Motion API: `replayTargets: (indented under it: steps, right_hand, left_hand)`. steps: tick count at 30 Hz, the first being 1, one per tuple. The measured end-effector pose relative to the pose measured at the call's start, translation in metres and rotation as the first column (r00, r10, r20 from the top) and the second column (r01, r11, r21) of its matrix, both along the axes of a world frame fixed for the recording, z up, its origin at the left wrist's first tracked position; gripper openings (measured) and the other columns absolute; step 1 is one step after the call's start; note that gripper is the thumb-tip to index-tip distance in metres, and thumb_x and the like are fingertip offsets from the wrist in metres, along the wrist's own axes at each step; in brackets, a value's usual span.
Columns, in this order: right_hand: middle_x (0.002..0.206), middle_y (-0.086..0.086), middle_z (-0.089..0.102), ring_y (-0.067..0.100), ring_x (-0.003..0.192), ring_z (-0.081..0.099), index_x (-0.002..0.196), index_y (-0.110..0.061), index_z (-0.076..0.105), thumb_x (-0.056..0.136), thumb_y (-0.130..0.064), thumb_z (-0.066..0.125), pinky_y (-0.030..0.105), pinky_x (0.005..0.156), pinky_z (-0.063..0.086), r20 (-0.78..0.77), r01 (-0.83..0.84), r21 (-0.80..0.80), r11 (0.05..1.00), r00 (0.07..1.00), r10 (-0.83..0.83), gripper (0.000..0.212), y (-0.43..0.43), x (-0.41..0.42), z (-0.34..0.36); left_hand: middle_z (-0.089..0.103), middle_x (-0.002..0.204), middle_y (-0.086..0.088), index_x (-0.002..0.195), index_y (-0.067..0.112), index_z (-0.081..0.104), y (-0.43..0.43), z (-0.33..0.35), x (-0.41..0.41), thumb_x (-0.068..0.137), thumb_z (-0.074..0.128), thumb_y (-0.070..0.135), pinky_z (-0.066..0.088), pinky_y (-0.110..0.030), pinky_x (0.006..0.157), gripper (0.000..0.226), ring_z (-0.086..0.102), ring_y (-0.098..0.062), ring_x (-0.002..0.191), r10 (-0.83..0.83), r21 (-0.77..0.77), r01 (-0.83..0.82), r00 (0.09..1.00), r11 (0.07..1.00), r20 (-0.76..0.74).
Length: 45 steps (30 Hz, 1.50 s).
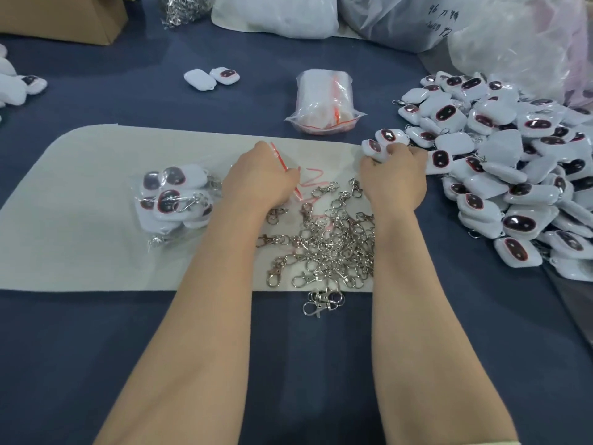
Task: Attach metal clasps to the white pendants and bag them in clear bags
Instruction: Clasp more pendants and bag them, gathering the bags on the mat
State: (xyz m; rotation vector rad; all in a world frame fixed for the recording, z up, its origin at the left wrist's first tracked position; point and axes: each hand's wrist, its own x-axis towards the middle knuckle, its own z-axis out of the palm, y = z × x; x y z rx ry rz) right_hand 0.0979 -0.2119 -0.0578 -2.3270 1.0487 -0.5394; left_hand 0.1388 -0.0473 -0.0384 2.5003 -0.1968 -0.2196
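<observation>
Since the loose silver metal swivel clasps (330, 248) lie nearest, piled at the near edge of the pale grey felt mat (80, 252) with a few spilled onto the dark blue tabletop (96, 348), supply is within reach of both hands.

Left hand (260, 178): mid-mat, fingers curled under onto a clear zip bag with a red seal strip (288, 165). Fingertips hidden, so I can't tell the exact pinch.

Right hand (393, 178): at the mat's right edge, fingers curled round two white rounded-square pendants with dark oval faces (382, 142), at the rim of the big pendant heap (513, 175) covering the tabletop's right side.

Step looks like pulling pendants from the heap for clasping and bagging. To do it well:
- lift straight up, clear of the heap, so rings don't snag neighbours
- drop to one pendant per cycle; two in the fist slows the clasp fit
- bring it over the clasps, not the reverse
- keep the bag mouth held apart with the left

Finished bagged pendants (175, 194) are stacked on the mat's left part. Beyond the mat's far edge is a sealed pack of spare clear bags (324, 101), then two stray pendants (211, 78). Along the tabletop's far edge are a cardboard box (64, 17) and large plastic sacks (449, 20).
</observation>
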Motion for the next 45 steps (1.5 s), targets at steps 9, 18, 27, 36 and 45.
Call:
replayTargets:
  steps: [9, 18, 27, 36, 45]
  right_hand:
    - [0.083, 0.001, 0.060, 0.024, 0.087, 0.056, 0.088, -0.014, 0.045, 0.093, -0.029, 0.052, 0.034, 0.082, 0.045, 0.410, -0.047, 0.061, 0.997, 0.912, 0.018, 0.018, 0.020, -0.002, 0.015]
    - [0.076, 0.008, 0.061, 0.012, 0.042, 0.051, 0.101, -0.004, 0.053, 0.095, -0.013, 0.047, 0.021, 0.044, 0.041, 0.604, -0.541, 0.787, 0.297, 0.773, -0.194, 0.013, 0.068, 0.016, 0.016]
    - [0.059, 0.004, 0.048, 0.015, 0.053, 0.047, 0.075, -0.008, 0.052, 0.100, -0.019, 0.050, 0.027, 0.058, 0.041, 0.595, -0.573, 0.803, 0.166, 0.787, -0.161, 0.028, 0.065, 0.021, 0.009]
    - [0.084, 0.009, 0.062, 0.020, 0.072, 0.061, 0.094, -0.009, 0.055, 0.095, -0.001, 0.050, 0.033, 0.070, 0.052, 0.655, -0.627, 0.753, 0.199, 0.742, -0.142, 0.010, 0.067, 0.021, 0.011]
    - [0.086, 0.009, 0.064, 0.020, 0.077, 0.062, 0.108, -0.001, 0.054, 0.092, 0.003, 0.056, 0.036, 0.081, 0.050, 0.697, -0.646, 0.684, 0.340, 0.716, -0.040, 0.017, 0.067, 0.023, 0.008]
  left_hand:
    - [0.062, 0.114, -0.012, 0.127, 0.011, 0.046, 0.000, -0.005, -0.015, 0.093, 0.050, 0.033, 0.037, -0.031, 0.080, 0.041, 0.056, -0.031, 0.108, 0.000, -0.029, 0.004, 0.993, 1.000, 0.122]
    - [0.061, 0.121, -0.008, 0.131, 0.019, 0.048, -0.002, -0.010, -0.016, 0.090, 0.052, 0.033, 0.040, -0.032, 0.085, 0.043, 0.054, -0.028, 0.115, -0.037, -0.056, 0.047, 0.986, 0.997, 0.163]
    - [0.067, 0.108, -0.007, 0.124, 0.018, 0.051, -0.006, -0.012, -0.014, 0.090, 0.049, 0.034, 0.044, -0.033, 0.078, 0.038, 0.062, -0.029, 0.101, -0.027, -0.126, 0.049, 0.985, 0.991, 0.173]
    - [0.065, 0.095, 0.002, 0.098, 0.025, 0.053, -0.013, -0.018, -0.016, 0.090, 0.050, 0.035, 0.032, -0.030, 0.067, 0.012, 0.060, -0.027, 0.094, 0.054, -0.176, -0.005, 0.960, 0.984, 0.276]
    - [0.065, 0.097, 0.001, 0.106, 0.020, 0.055, -0.016, -0.021, -0.011, 0.088, 0.052, 0.027, 0.032, -0.029, 0.068, 0.020, 0.060, -0.030, 0.096, 0.038, -0.181, 0.018, 0.954, 0.983, 0.297]
